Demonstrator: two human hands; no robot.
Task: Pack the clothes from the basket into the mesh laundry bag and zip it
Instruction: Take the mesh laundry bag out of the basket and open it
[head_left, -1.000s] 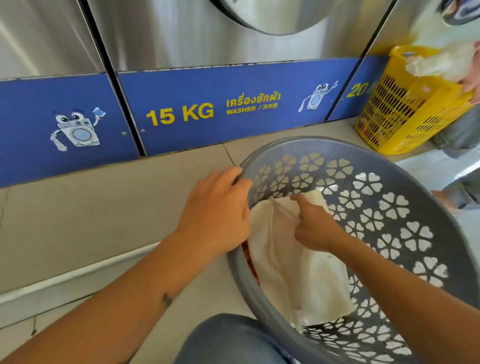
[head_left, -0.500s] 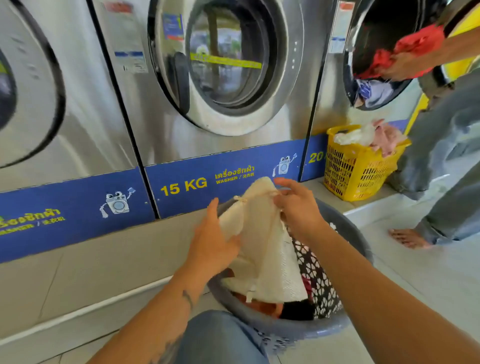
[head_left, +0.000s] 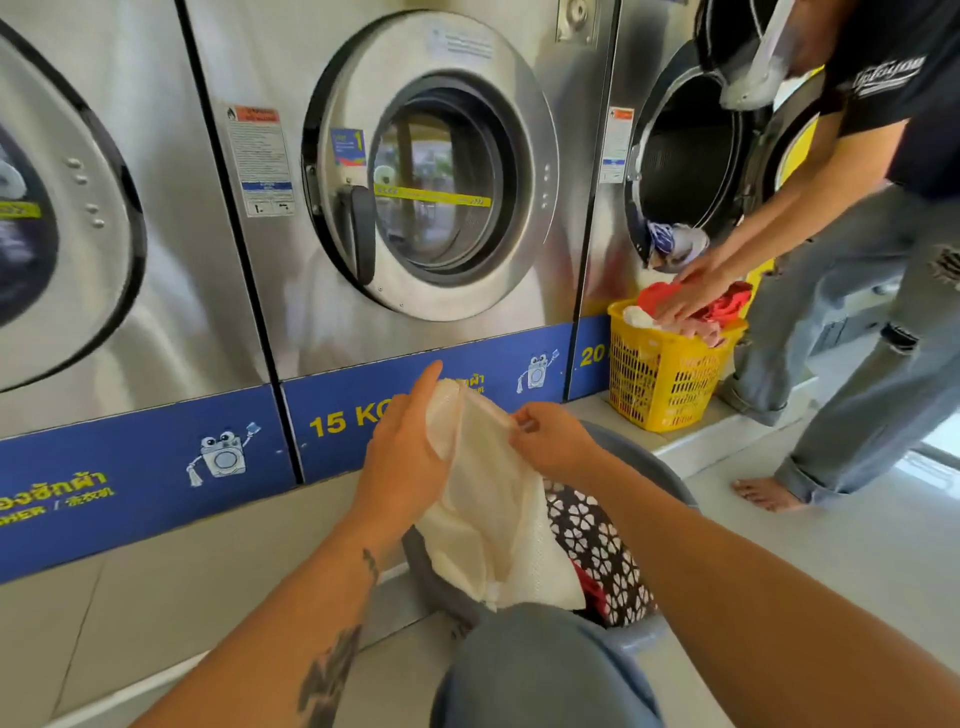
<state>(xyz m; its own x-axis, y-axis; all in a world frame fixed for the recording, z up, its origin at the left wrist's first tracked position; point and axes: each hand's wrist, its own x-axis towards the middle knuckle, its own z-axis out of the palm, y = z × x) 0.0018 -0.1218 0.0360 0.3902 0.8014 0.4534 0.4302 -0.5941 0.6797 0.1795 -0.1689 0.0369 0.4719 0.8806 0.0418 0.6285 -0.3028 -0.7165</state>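
A cream mesh laundry bag (head_left: 493, 525) hangs above the grey laundry basket (head_left: 644, 631), held up by both hands. My left hand (head_left: 402, 462) grips its left side near the top. My right hand (head_left: 553, 441) pinches the bag's upper edge at the right. Red clothes (head_left: 589, 587) show low inside the basket, mostly hidden by the bag. My knee in jeans (head_left: 540, 670) covers the basket's near rim.
Steel washing machines (head_left: 426, 187) line the wall above a blue band. At the right another person (head_left: 878, 270) bends over a yellow basket (head_left: 670, 374) of clothes on a raised step, next to an open washer door (head_left: 685, 156). Their bare foot (head_left: 766, 493) rests on the floor.
My head has tilted up, bringing the machines into view. The bag has come up out of the basket, and both hands have shifted to its top edge.
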